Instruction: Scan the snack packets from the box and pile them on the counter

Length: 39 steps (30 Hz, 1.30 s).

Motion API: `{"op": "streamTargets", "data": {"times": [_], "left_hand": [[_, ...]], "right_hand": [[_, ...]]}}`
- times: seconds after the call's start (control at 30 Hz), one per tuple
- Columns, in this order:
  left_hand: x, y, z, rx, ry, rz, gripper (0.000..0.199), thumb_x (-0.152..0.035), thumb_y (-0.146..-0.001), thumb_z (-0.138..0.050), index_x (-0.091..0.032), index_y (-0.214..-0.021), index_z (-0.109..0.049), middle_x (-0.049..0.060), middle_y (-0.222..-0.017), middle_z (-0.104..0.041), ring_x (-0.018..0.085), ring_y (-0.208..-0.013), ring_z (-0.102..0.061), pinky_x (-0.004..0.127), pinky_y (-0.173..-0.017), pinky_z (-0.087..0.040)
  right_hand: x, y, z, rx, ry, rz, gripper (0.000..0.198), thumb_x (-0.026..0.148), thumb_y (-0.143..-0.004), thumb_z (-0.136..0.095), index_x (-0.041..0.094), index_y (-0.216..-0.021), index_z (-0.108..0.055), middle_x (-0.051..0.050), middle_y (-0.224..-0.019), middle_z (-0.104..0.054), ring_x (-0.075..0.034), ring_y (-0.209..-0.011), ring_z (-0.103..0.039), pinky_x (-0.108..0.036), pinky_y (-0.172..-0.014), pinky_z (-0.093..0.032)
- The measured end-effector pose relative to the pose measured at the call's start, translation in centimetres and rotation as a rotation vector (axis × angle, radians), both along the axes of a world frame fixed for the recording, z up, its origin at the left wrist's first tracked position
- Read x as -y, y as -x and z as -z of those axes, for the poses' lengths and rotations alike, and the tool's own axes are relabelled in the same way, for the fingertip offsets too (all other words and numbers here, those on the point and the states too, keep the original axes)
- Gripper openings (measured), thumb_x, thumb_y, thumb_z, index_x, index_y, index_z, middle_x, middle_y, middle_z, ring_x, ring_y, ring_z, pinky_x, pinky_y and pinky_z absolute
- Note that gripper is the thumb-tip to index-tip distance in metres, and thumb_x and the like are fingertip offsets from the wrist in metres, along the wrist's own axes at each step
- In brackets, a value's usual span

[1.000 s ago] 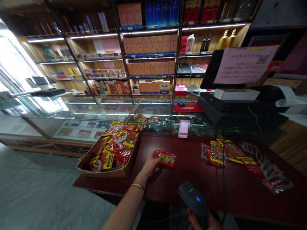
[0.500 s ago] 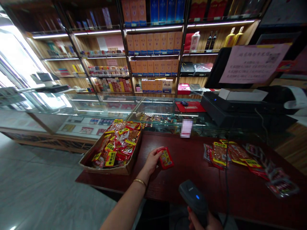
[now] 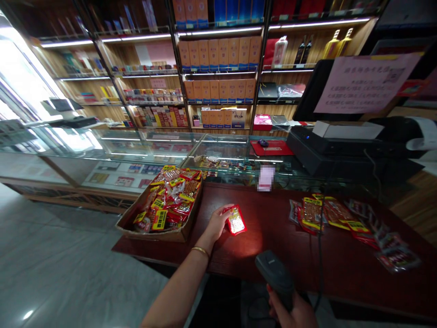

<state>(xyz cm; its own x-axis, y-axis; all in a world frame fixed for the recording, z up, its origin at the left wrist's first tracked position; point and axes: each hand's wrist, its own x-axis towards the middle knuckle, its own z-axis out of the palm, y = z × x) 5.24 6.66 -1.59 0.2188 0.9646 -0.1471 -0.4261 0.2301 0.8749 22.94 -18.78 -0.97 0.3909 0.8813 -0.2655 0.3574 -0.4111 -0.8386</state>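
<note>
My left hand [image 3: 217,223], with a gold bangle at the wrist, grips a small red snack packet [image 3: 236,220] by its left edge, just above the dark red counter [image 3: 218,262]. Bright light falls on the packet and on the wood beside it. In my right hand [image 3: 290,310] is a dark grey barcode scanner [image 3: 276,273], its head pointing toward the packet; fingers wrap round its handle. A cardboard box [image 3: 186,230] full of red and yellow snack packets [image 3: 159,218] stands left of my left hand.
More snack packets [image 3: 312,213] lie on the right of the counter, with the scanner's cable [image 3: 321,255] hanging in front of them. Behind are a glass display case [image 3: 164,148], a red mat with a mouse [image 3: 273,148] and a monitor [image 3: 307,98] with a paper sign.
A bright light patch has appeared on the packet and counter, and the scanner's blue light no longer shows. Both hands keep their holds, nearly in place.
</note>
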Motion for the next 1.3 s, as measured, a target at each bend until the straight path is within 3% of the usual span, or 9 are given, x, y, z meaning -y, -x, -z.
{"op": "streamTargets", "data": {"times": [0.37, 0.7, 0.87, 1.03, 1.3], "left_hand": [[-0.2, 0.0, 0.6, -0.021, 0.014, 0.003, 0.052, -0.036, -0.062, -0.09, -0.015, -0.108, -0.077, 0.009, -0.091, -0.078, 0.022, -0.078, -0.07, 0.032, -0.074, -0.051], [-0.2, 0.0, 0.8, -0.005, 0.003, 0.018, 0.051, -0.036, -0.062, -0.09, -0.015, -0.107, -0.077, 0.008, -0.092, -0.078, 0.021, -0.08, -0.07, 0.032, -0.077, -0.052], [-0.1, 0.0, 0.7, -0.001, 0.001, 0.032, 0.054, -0.037, -0.062, -0.09, -0.014, -0.109, -0.076, 0.01, -0.091, -0.078, 0.022, -0.077, -0.07, 0.032, -0.075, -0.052], [-0.2, 0.1, 0.7, -0.004, -0.012, 0.037, 0.053, -0.038, -0.063, -0.09, -0.014, -0.109, -0.076, 0.009, -0.091, -0.078, 0.018, -0.074, -0.067, 0.029, -0.072, -0.05], [0.0, 0.2, 0.4, -0.043, -0.049, 0.066, 0.054, -0.038, -0.065, -0.089, -0.013, -0.111, -0.076, 0.01, -0.093, -0.078, 0.016, -0.072, -0.066, 0.027, -0.07, -0.048]], "right_hand": [[0.4, -0.2, 0.3, -0.007, 0.016, -0.027, 0.058, 0.079, -0.08, -0.048, 0.024, -0.082, -0.067, -0.008, -0.063, -0.079, -0.027, -0.063, -0.075, -0.036, -0.066, -0.053], [0.0, 0.5, -1.3, 0.004, -0.004, 0.0, 0.05, 0.072, -0.081, -0.05, 0.025, -0.079, -0.065, -0.006, -0.059, -0.078, -0.027, -0.061, -0.074, -0.034, -0.065, -0.051], [-0.4, 0.9, -1.7, 0.011, -0.019, -0.033, 0.053, 0.071, -0.083, -0.048, 0.022, -0.088, -0.068, -0.006, -0.058, -0.077, -0.028, -0.061, -0.075, -0.033, -0.064, -0.052], [-1.5, 0.7, -1.7, 0.134, 0.003, -0.077, 0.056, 0.063, -0.089, -0.042, 0.019, -0.11, -0.071, -0.012, -0.087, -0.083, -0.03, -0.075, -0.08, -0.032, -0.066, -0.054], [-4.1, 1.3, -3.2, 0.132, -0.006, -0.23, 0.052, 0.054, -0.093, -0.039, 0.016, -0.113, -0.068, -0.016, -0.091, -0.081, -0.033, -0.091, -0.078, -0.035, -0.077, -0.054]]}}
